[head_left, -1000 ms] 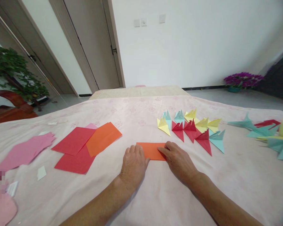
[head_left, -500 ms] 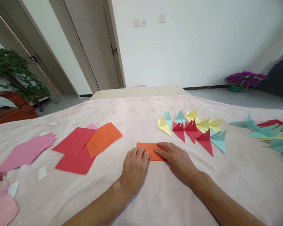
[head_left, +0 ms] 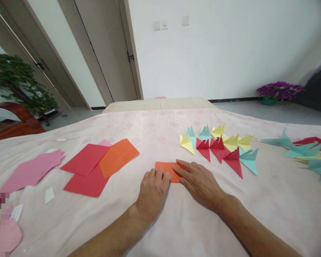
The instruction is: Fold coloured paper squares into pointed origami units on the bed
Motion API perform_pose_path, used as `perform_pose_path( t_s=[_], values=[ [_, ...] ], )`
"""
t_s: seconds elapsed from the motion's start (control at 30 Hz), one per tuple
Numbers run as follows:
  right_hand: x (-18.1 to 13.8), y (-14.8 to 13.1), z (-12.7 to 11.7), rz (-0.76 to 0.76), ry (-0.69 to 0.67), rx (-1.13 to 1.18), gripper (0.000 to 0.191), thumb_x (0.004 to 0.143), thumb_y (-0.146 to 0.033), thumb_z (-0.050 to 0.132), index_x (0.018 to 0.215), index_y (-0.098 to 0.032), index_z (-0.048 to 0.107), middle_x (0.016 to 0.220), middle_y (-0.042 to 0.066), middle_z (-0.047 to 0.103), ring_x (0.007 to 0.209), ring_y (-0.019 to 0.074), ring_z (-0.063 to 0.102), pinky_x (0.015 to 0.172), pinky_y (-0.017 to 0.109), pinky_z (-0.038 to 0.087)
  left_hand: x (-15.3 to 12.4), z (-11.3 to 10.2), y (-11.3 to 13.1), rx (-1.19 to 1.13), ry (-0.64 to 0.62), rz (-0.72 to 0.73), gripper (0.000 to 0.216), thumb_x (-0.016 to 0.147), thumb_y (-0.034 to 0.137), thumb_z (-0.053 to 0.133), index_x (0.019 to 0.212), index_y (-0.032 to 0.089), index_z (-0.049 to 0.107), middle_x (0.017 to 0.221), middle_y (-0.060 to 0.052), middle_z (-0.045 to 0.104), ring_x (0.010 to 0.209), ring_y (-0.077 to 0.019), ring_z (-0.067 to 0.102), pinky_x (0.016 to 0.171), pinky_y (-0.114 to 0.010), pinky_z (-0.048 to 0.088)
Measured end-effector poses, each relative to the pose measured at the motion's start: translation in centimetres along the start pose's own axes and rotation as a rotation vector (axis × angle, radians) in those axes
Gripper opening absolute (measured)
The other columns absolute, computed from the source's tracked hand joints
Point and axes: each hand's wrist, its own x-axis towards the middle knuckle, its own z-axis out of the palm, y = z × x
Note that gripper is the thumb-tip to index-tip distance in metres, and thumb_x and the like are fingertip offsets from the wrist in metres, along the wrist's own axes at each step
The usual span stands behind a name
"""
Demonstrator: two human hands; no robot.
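Note:
A folded orange paper strip (head_left: pixel 166 169) lies flat on the pink floral cloth (head_left: pixel 160 128) just ahead of me. My right hand (head_left: pixel 199 182) lies flat over the strip's right part, its fingers stretched out leftward and pressing the paper down. My left hand (head_left: pixel 153 191) rests at the strip's near left corner, fingers curled down with the tips touching its edge. Just right of the strip stands a cluster of folded paper figures (head_left: pixel 219 146) in yellow, teal and red.
Flat red sheets (head_left: pixel 85 167) and an orange sheet (head_left: pixel 117 157) overlap at the left, with pink sheets (head_left: pixel 32 169) and small white scraps (head_left: pixel 48 195) beyond. More teal, red and yellow folded figures (head_left: pixel 307 153) lie far right. Past the cloth are doors, a green plant and purple flowers.
My right hand has slid leftward along the orange strip, covering more of it. My left hand has edged right until its fingertips meet the strip's corner.

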Motion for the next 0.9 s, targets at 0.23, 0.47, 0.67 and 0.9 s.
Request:
perform_pose_path(
  t_s=[0.23, 0.47, 0.67, 0.9],
  values=[
    [0.20, 0.04, 0.22, -0.056, -0.008, -0.013, 0.034, 0.101, -0.032, 0.040, 0.130, -0.030, 0.058, 0.145, 0.005, 0.052, 0.101, 0.0211, 0.057, 0.088, 0.039, 0.042, 0.22, 0.35, -0.23, -0.075, 0.012, 0.019, 0.005, 0.092, 0.017, 0.053, 0.096, 0.019, 0.055, 0.097, -0.007, 0.058, 0.090, -0.0239, 0.053, 0.076, -0.039, 0.045],
    [0.36, -0.22, -0.30, -0.067, -0.051, -0.016, 0.034, 0.102, -0.031, 0.038, 0.127, -0.030, 0.060, 0.145, 0.004, 0.052, 0.098, 0.0213, 0.056, 0.085, 0.039, 0.041, 0.50, 0.22, -0.19, -0.073, -0.020, -0.024, 0.012, 0.093, 0.029, 0.055, 0.096, 0.018, 0.055, 0.098, -0.008, 0.059, 0.089, -0.0248, 0.053, 0.077, -0.040, 0.046],
    [0.41, -0.20, -0.40, -0.090, -0.046, 0.010, 0.032, 0.101, -0.030, 0.040, 0.120, -0.031, 0.065, 0.140, 0.004, 0.057, 0.096, 0.0200, 0.058, 0.084, 0.038, 0.041, 0.47, 0.18, -0.07, -0.037, -0.025, -0.036, 0.014, 0.093, 0.031, 0.055, 0.096, 0.017, 0.056, 0.096, -0.008, 0.058, 0.088, -0.0248, 0.052, 0.075, -0.040, 0.045],
    [0.49, -0.23, -0.13, -0.086, -0.056, -0.017, 0.033, 0.100, -0.029, 0.044, 0.130, -0.032, 0.057, 0.141, 0.002, 0.056, 0.095, 0.0211, 0.055, 0.082, 0.037, 0.039, 0.41, -0.01, -0.01, -0.030, -0.038, -0.071, 0.027, 0.092, 0.032, 0.058, 0.113, 0.016, 0.058, 0.105, -0.010, 0.061, 0.092, -0.0252, 0.054, 0.077, -0.039, 0.047]
  ],
)
